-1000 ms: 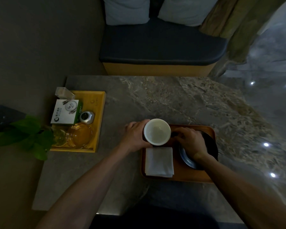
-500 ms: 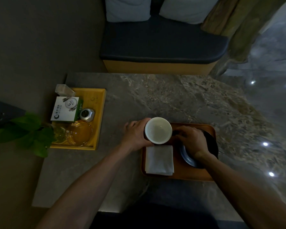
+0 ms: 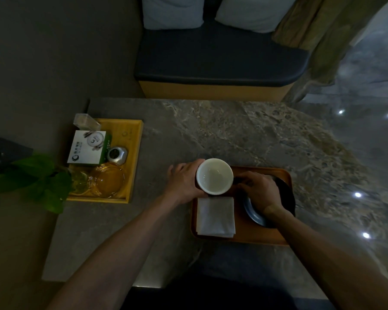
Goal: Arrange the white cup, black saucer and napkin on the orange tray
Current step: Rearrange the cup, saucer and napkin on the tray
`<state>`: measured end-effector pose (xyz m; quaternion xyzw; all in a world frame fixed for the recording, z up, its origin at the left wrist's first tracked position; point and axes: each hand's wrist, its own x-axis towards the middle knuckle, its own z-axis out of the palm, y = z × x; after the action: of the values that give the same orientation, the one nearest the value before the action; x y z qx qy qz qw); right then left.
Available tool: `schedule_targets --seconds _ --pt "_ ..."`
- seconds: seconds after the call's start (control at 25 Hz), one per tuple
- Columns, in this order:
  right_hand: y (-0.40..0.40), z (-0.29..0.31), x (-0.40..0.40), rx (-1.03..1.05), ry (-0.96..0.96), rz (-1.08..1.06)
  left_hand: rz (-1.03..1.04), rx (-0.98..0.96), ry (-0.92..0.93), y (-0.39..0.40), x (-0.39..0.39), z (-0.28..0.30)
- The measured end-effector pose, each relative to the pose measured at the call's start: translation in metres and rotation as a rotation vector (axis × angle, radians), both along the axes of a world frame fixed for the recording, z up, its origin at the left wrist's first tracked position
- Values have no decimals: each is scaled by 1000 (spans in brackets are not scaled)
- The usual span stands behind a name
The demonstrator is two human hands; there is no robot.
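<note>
While the left hand (image 3: 185, 183) wraps the side of the white cup (image 3: 214, 176) at frame centre, over the upper left corner of the orange tray (image 3: 251, 234), the right hand (image 3: 261, 191) lies curled on the black saucer (image 3: 255, 217) at the tray's right; whether it grips is unclear. Lower left on the tray lies the folded napkin (image 3: 215, 217). Likely glazed, slick and breakable, the cup suits this round-the-wall hold; the limp napkin wants pinching at an edge.
</note>
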<state>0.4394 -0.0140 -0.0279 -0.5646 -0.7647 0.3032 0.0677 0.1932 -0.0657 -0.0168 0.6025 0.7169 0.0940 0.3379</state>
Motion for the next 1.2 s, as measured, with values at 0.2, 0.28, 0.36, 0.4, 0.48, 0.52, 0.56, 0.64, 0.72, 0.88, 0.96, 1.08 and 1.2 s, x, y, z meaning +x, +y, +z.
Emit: schedule_targets --seconds 0.2,0.28,0.36,0.4,0.48,0.52,0.56,0.64,0.72,0.88,0.96,1.08,1.2 --pt "0 1 -1 43 22 -10 17 27 1 -1 2 -3" --pt "0 2 0 40 23 -3 20 23 3 -1 2 -5" --pt "1 3 1 39 4 -2 20 17 7 -1 4 -6" --pt "2 3 2 32 -8 -3 21 17 7 0 5 -6" --pt "2 3 3 14 -14 -4 19 18 1 1 6 -5" --pt "2 3 4 11 -11 -7 17 17 -2 2 7 -4" --pt "2 4 4 13 -10 -8 15 17 -3 2 7 -4" --pt "1 4 4 17 -17 -9 9 19 -3 1 6 -4" --pt "2 5 3 14 -17 -12 9 15 -5 1 6 -4" --pt "-1 4 2 18 -28 -17 11 13 -8 0 7 -3" --pt "-2 4 1 26 -25 -22 12 9 -8 -1 7 -3" --pt "-3 4 1 40 -40 -22 19 -2 -4 -1 6 -2" --pt "-5 3 0 25 -27 -21 17 3 8 -2 5 -2"
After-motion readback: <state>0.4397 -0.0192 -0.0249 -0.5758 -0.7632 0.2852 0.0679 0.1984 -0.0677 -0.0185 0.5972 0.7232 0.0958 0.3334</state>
